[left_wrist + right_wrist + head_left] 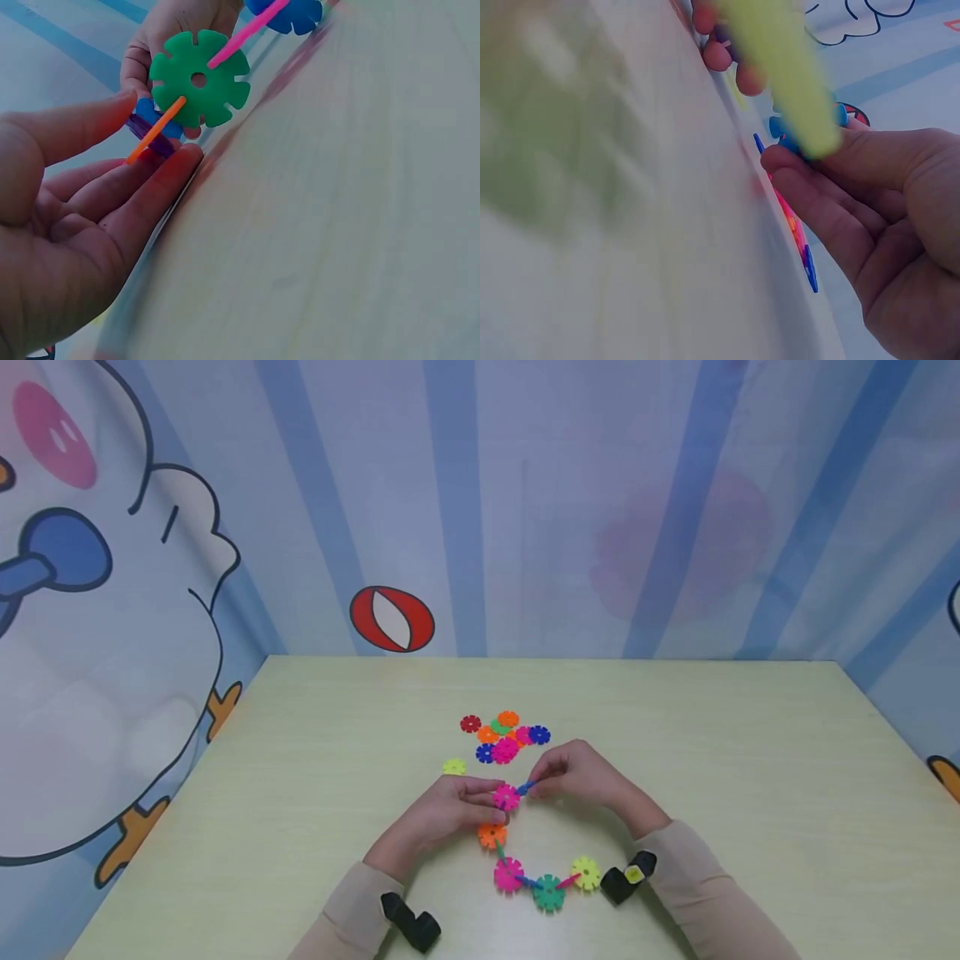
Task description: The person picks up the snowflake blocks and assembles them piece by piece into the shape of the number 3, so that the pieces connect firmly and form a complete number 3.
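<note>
My left hand (450, 803) pinches a pink notched plastic disc (506, 797) between thumb and fingers. Between finger and thumb, my right hand (577, 774) holds a blue notched disc (527, 787), seen edge-on right beside the pink one. A curved chain of interlocked discs runs from the left hand toward the front: an orange disc (492, 836), a pink disc (509, 875), a teal-green disc (550, 893) and a yellow disc (587, 873), with upright discs joining them. In the left wrist view a green upright disc (199, 79) shows face-on near the fingertips.
Loose notched discs lie in a cluster behind the hands, among them an orange disc (508, 718), a red disc (470, 724) and a blue disc (539, 735). A loose yellow disc (453, 767) lies just behind the left hand. The pale table (750, 735) meets a patterned curtain.
</note>
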A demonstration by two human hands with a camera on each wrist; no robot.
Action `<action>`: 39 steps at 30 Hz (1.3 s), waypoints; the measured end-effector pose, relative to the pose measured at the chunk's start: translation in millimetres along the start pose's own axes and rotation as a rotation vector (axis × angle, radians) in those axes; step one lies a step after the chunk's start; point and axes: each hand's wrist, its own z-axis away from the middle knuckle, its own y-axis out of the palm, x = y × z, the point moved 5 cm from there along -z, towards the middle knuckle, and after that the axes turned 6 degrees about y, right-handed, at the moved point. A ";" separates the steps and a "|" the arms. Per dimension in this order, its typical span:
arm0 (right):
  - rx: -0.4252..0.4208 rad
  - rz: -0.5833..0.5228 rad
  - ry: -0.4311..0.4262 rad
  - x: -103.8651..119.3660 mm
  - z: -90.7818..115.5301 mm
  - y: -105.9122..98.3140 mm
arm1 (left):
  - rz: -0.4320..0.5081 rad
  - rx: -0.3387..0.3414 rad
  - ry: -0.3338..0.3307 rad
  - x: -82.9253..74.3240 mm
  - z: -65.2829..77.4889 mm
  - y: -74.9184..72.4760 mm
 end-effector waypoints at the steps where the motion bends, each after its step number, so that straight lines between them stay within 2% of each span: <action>1: -0.001 0.001 -0.005 0.1 0.1 0.3 | -0.005 0.001 0.002 -0.1 0.1 0.1; 13: -0.020 -0.005 -0.050 -1.8 -0.6 3.2 | 0.012 0.019 0.018 -1.5 0.7 2.0; 23: -0.005 -0.033 -0.028 -0.9 -0.6 1.8 | 0.051 0.013 0.009 -2.4 -0.4 2.4; 30: 0.095 -0.023 -0.028 6.7 -4.3 7.7 | 0.012 0.027 -0.022 -1.8 2.6 2.8; 34: 0.149 0.011 -0.060 13.4 -6.1 15.1 | 0.027 0.027 -0.004 1.4 6.4 5.3; 39: 0.190 0.058 -0.089 20.0 -5.5 23.2 | 0.022 -0.003 0.010 3.6 16.3 6.9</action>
